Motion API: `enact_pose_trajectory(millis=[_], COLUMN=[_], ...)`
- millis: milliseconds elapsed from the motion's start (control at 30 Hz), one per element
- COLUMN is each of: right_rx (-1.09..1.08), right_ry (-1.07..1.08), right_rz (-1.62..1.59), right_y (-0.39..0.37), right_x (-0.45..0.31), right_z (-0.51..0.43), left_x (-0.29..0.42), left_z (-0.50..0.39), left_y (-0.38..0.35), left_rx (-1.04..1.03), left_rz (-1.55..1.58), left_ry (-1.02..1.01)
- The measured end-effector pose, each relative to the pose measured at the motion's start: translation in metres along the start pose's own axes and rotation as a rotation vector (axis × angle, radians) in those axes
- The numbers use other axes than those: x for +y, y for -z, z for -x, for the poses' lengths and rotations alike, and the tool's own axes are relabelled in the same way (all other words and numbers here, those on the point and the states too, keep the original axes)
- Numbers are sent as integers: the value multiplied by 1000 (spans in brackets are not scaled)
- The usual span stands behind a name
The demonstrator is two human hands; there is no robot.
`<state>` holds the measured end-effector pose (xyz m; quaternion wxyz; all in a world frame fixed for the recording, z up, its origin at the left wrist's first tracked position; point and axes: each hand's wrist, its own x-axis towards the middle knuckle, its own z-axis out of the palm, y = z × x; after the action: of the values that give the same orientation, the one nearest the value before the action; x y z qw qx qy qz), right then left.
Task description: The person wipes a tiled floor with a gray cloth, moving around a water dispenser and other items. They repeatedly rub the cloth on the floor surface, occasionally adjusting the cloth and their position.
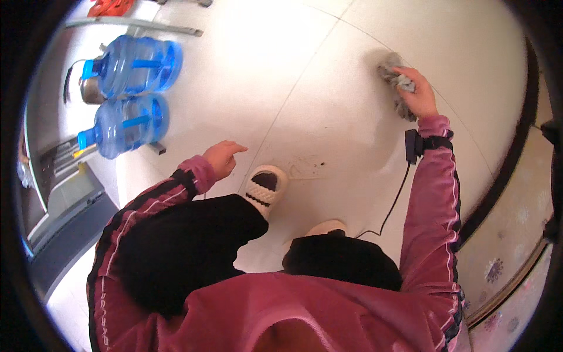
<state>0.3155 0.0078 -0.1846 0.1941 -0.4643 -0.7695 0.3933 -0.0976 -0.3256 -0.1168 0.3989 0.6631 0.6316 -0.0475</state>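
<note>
A crumpled grey cloth (402,83) is bunched in my right hand (420,94) on the pale tiled floor (325,92), at the upper right. My left hand (224,159) holds nothing; its index finger points out above the floor, just up and left of my slipper (266,187). Dark specks and smudges (308,167) mark the floor between my two hands, beside the slipper. A second slipper (327,226) is partly hidden by my knee. A strapped device with a cable (412,146) is on my right wrist.
Two large blue water bottles (140,66) (132,125) stand at the left, close to a metal kettle (92,90). A metal bar (145,26) lies beyond them. A dark baseboard (506,176) and a flower-patterned surface (497,264) border the floor at the right.
</note>
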Motion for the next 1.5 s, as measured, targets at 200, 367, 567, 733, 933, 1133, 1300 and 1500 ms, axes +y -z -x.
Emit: enact_pose_trajectory(millis=[200,367,567,733,933,1133,1300,1500], right_rx=[62,-687,-77,509,313,-530,-191,322], right_ry=[86,554,141,-362,-60,502,352,-227], right_rz=[351,-68,-232,243,696,238,-156,365], right_y=[-82,-147,-16,29,-83,-139,-62,-1], right_x=[-28,-90,-1,63,-17,-73,-21,22], right_z=[32,94,90,39,-27,84,133,76], left_x=[19,19,22,30,37,30,32,39], left_z=[-13,-16,-7,-3,11,9,7,-4], left_y=[-1,7,12,17,16,16,12,19], left_rx=[-73,26,-5,15,-45,67,25,-25], left_rz=[-16,-55,-40,-3,23,-24,-4,-44], left_ry=[-61,-89,-37,-65,11,-48,-92,-74])
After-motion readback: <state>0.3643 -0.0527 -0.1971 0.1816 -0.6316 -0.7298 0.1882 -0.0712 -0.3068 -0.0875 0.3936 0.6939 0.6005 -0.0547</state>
